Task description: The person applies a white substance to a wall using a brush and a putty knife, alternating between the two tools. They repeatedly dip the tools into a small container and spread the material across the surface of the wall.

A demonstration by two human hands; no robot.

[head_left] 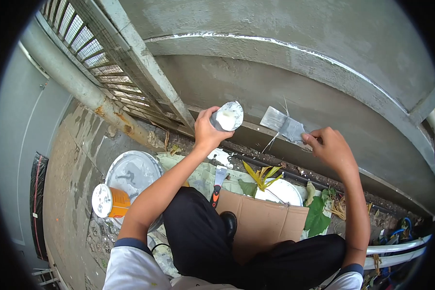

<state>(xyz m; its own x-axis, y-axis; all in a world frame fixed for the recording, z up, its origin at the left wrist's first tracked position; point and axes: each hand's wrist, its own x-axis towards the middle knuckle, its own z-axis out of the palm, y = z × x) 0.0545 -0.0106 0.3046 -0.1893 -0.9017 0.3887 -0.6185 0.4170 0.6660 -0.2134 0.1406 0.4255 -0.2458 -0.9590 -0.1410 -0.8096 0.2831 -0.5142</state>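
My left hand (208, 131) is wrapped round a small paint-smeared cup (216, 121), tilted so its mouth faces me. White paint (230, 117) shows inside. Off to the right, my right hand (331, 148) pinches the handle end of a wide, flat paintbrush (291, 129). Its pale bristles point left toward the cup, and grey paint coats its middle. The brush overlaps the lower part of the grey wall (362, 125) in this view. On the ground below lies a scraper (218, 185) with a black and orange handle.
At left stand a large paint bucket (141, 169) with a smeared top and an orange paint tin (118, 202). Cardboard (258, 220) lies by my legs, near a round white lid (286, 192) and leaves (318, 215). A metal gate (130, 53) borders the wall.
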